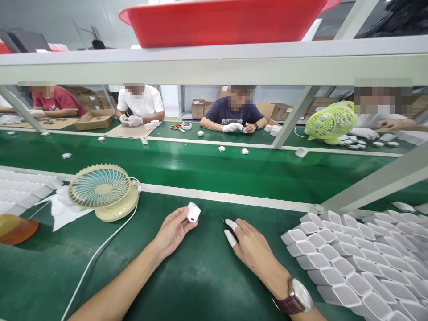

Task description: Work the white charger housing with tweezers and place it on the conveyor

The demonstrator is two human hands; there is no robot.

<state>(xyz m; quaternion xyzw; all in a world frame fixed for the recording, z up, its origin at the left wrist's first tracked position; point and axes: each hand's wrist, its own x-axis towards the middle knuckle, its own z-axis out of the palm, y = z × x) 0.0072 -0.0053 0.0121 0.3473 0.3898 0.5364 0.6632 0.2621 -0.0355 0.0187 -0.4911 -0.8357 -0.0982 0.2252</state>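
Between the thumb and fingers of my left hand (174, 231) is a small white plastic housing (194, 211), tilted, with a little dark slot in the end facing me. My right hand (251, 246) is apart from it, low over the green bench, with white finger cots on thumb and forefinger. Those two fingers close around something thin and dark, whose tip just shows; its kind is too small to tell. To the right of that hand stand stacked rows of white open-ended housings (329, 254).
A cream fan (103, 189) with a white cable (96, 254) stands left, near more white housings (23, 189). Beyond a white rail runs a green conveyor belt (180, 160) carrying small white parts. Several co-workers sit opposite. Overhead, a shelf (214, 67) bears a red tub (220, 24).
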